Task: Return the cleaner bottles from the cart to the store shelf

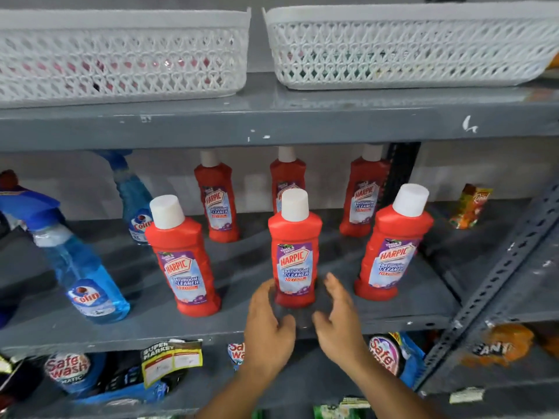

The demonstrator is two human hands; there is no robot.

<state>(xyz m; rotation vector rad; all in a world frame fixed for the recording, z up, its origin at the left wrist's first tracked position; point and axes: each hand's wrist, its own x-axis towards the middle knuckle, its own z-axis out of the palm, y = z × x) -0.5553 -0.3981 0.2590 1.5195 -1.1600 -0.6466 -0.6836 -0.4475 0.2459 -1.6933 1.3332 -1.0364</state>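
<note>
- Two bare hands reach in from the bottom, close to the camera. Both are at the front edge of the grey shelf [90, 325].
- Left hand [267, 323] is open, fingers spread a little, with its fingertips by the left side of the middle front bottle [295, 252]. It may be just touching the base, but I cannot tell for sure.
- Right hand [338, 316] is open too, fingers apart, just beside the bottle's right side and holding nothing.
- That bottle is red with a white cap and stands upright near the shelf edge. Its label says "HARPIC BATHROOM CLEANER 10X".
- Same kind of bottle stands to the left [184, 261] and to the right [393, 246] in the front row, with open gaps between them.
- Three more red bottles [217, 201] stand in a back row, well apart from each other.
- Blue spray bottles marked "Colin" [81, 279] stand at the left end of the shelf.
- White baskets [408, 46] sit on the shelf above.
- Down below are packs that say "Safe wash" [68, 368] and a tag [172, 359] reading "SUPER MARKET".
</note>
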